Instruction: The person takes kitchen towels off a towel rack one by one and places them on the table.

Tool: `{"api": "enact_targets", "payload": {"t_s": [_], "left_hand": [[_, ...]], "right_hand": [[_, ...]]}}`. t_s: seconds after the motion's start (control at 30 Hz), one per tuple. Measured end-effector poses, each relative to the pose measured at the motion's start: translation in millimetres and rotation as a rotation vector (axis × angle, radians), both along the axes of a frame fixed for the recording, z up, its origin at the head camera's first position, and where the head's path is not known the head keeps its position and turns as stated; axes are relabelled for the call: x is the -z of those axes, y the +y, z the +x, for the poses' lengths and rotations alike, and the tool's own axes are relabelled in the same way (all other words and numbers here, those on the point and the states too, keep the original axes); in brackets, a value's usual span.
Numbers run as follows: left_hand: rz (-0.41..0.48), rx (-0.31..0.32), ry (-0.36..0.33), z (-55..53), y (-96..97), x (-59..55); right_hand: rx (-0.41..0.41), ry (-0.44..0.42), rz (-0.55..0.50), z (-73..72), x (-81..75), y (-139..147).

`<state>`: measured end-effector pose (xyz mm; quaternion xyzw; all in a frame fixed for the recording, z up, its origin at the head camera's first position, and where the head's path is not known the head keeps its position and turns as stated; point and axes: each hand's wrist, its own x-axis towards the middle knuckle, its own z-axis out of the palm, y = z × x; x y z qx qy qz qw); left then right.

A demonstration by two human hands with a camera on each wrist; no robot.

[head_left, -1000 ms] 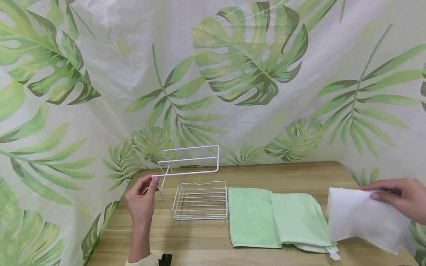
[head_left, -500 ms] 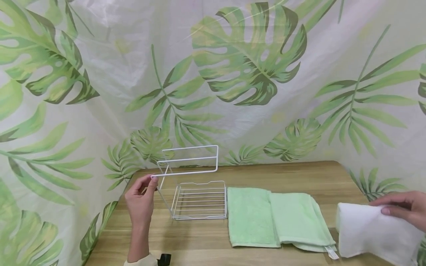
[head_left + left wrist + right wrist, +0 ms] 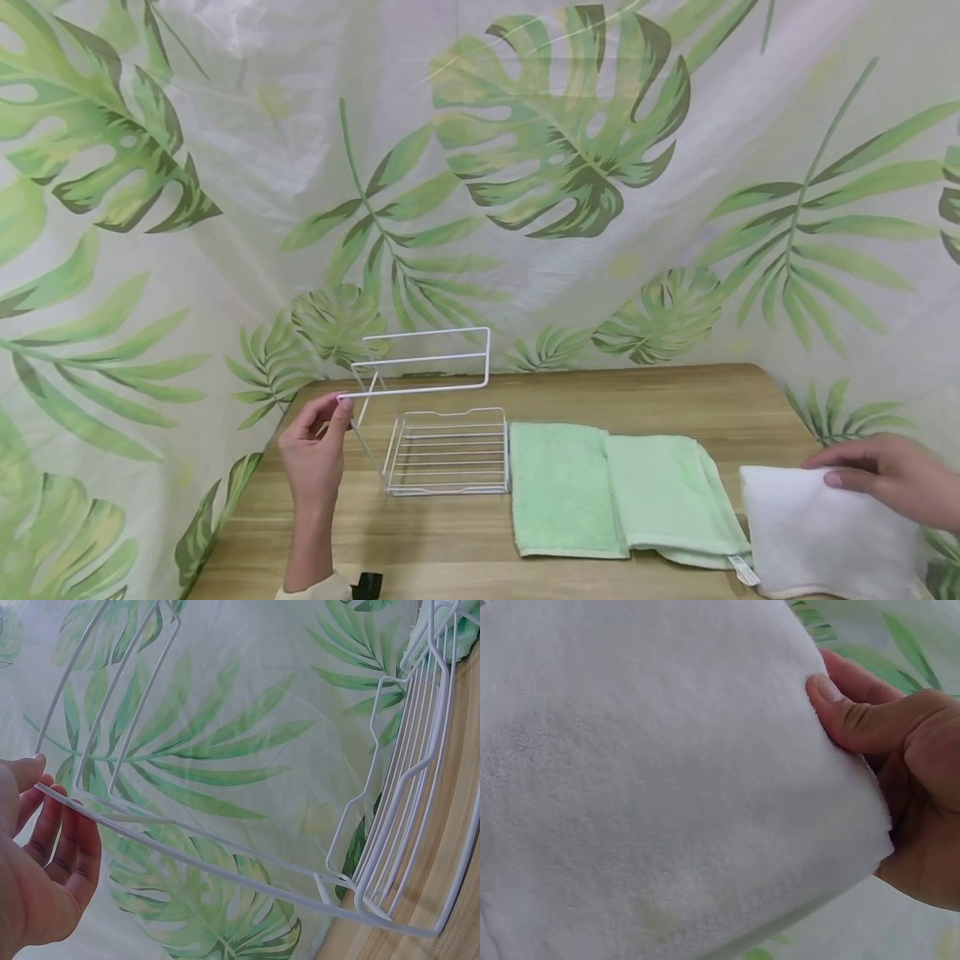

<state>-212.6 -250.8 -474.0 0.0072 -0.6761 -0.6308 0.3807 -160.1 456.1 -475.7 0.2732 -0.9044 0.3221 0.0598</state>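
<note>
1. Head view, far left: a leaf-print curtain (image 3: 150, 250), hung behind and beside the wooden table (image 3: 465, 550).
2. At the table's left edge: the left hand (image 3: 315, 454), raised upright, thumb and fingertips pinched on the front corner of the white wire rack (image 3: 435, 417).
3. Left wrist view: the same grip seen close, the left hand (image 3: 37, 862) with fingers (image 3: 75, 840) curled behind a thin rail of the rack (image 3: 390, 847) and the thumb in front of it.
4. The rack itself: stood on the table's left part, its flat shelf of parallel wires low near the wood, its tall frame risen behind; base resting on the tabletop, just beside the towels.
5. Right of the rack: a green towel (image 3: 562, 487), folded flat, its left edge touching or nearly touching the rack's shelf; which of the two, impossible to tell.
6. Next to that: a second green towel (image 3: 675, 496), folded, overlapping the first one's right side, a small white tag at its near right corner.
7. Further right: a white towel (image 3: 825, 533), folded thick, resting at the table's right front corner, just beside the second green towel.
8. Far right: the right hand (image 3: 892, 475), laid on the white towel's upper right edge.
9. Right wrist view: the right hand (image 3: 900, 772), thumb pressed on top of the white towel (image 3: 652, 780) and fingers tucked beneath its edge, gripping the fold.
</note>
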Motion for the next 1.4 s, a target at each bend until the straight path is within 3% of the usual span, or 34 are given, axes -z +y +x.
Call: {"api": "enact_targets", "payload": {"t_s": [0.2, 0.33, 0.47, 0.73, 1.03, 1.4], "left_hand": [[0.003, 0.0, -0.016, 1.4, 0.6, -1.0], [0.003, -0.001, -0.019, 1.2, 0.0, -0.5], [0.01, 0.0, -0.012, 0.4, -1.3, 0.3], [0.011, 0.003, -0.018, 1.5, -0.3, -1.0], [0.021, 0.012, -0.006, 1.6, 0.2, -1.4], [0.017, 0.001, -0.028, 2.4, 0.2, -0.9]], "right_hand": [[0.108, -0.038, 0.081, -14.7, 10.2, -5.3], [0.18, 0.008, 0.108, -26.9, 20.0, -7.2], [0.198, 0.073, 0.115, -41.0, 31.8, -8.1], [0.216, 0.083, 0.134, -64.2, 49.1, -11.0], [0.162, 0.126, 0.044, -81.6, 66.2, -11.8], [0.191, 0.113, -0.003, -91.7, 91.3, -11.8]]}}
